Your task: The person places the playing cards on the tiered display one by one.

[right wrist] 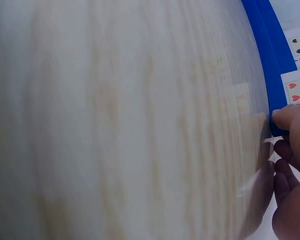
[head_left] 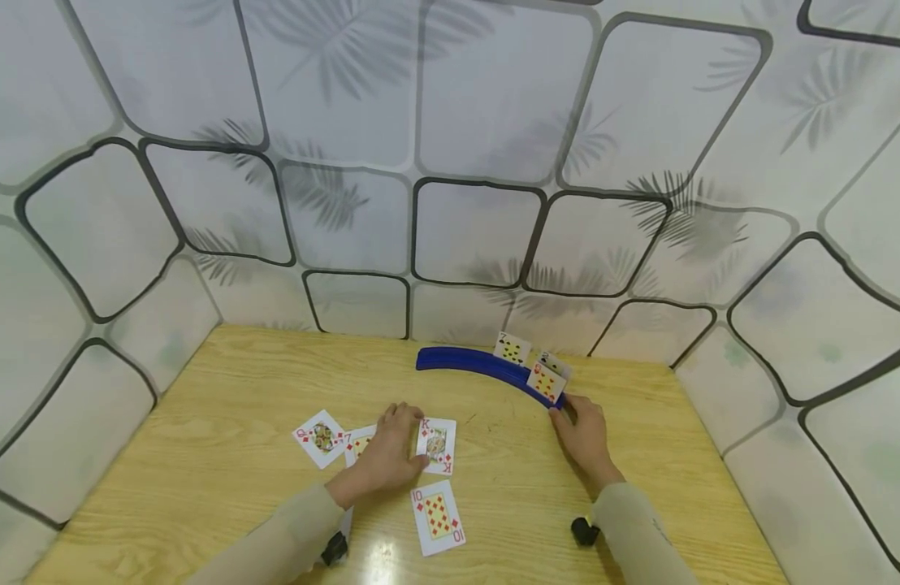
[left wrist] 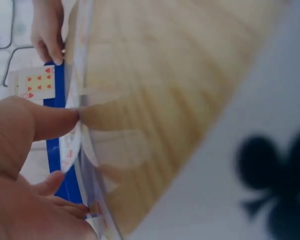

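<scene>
At the middle of the table, my left hand [head_left: 387,447] pinches the king of diamonds [head_left: 436,447] by its left side, finger at the top corner and thumb lower down. In the left wrist view the pinched card looks bowed. Partly under that hand lies a red seven [head_left: 358,443], beside the queen of diamonds [head_left: 322,439]. My right hand [head_left: 585,435] grips the right end of a curved blue card holder [head_left: 457,358], thumb on the front. A hearts card [head_left: 547,382], a black seven [head_left: 512,348] and another black card [head_left: 555,364] stand in the holder.
The ten of diamonds [head_left: 438,517] lies face up nearer me. A card with a club [left wrist: 280,175] shows large and blurred in the left wrist view, below my left forearm. Patterned white walls [head_left: 486,236] close off the wooden table [head_left: 223,390] at the back and sides.
</scene>
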### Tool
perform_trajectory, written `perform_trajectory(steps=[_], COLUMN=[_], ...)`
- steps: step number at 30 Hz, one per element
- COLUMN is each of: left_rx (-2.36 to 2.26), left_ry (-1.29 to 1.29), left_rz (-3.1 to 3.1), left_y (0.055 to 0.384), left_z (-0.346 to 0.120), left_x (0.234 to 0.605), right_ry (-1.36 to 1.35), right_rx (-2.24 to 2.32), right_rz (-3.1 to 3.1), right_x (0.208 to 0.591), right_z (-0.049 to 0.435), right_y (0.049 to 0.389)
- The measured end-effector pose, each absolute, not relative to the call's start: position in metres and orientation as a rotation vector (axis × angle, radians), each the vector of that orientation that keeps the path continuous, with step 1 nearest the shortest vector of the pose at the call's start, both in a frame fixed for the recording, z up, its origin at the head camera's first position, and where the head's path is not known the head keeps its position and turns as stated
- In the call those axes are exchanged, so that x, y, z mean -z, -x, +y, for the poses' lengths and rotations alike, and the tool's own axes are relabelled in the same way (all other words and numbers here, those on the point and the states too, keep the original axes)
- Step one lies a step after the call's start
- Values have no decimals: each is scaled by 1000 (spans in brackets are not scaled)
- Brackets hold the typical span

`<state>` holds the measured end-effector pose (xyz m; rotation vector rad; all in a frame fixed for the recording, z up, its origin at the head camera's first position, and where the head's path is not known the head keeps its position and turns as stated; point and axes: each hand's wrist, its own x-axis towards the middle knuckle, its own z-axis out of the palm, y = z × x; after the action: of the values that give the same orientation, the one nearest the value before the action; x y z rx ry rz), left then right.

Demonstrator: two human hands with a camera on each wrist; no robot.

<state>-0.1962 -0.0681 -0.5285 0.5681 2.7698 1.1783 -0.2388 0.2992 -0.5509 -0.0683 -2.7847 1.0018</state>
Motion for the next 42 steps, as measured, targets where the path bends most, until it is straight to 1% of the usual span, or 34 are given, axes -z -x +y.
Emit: perform_trajectory(steps=[4, 15, 24, 31, 42], left_rx=[-1243, -1432, -1629, -1667, -1687], left_ry=[-576, -699, -611, -564, -585], left_rz=[2775, 2701, 2561, 2593, 2671], left_y=[198, 203, 212, 217, 234], left_z=[-66, -66, -69, -64, -50], left_x=[533, 530, 527, 523, 517], right_ry=[66, 75, 68, 50, 68], right_rx=[-998, -1000, -1007, -988, -1005], right_rz=[-2782, -2792, -2789, -2757, -2772], right_x=[551, 549, 549, 551, 552], right_z=[299, 297, 298, 297, 298], right_y=[238, 236, 236, 237, 237])
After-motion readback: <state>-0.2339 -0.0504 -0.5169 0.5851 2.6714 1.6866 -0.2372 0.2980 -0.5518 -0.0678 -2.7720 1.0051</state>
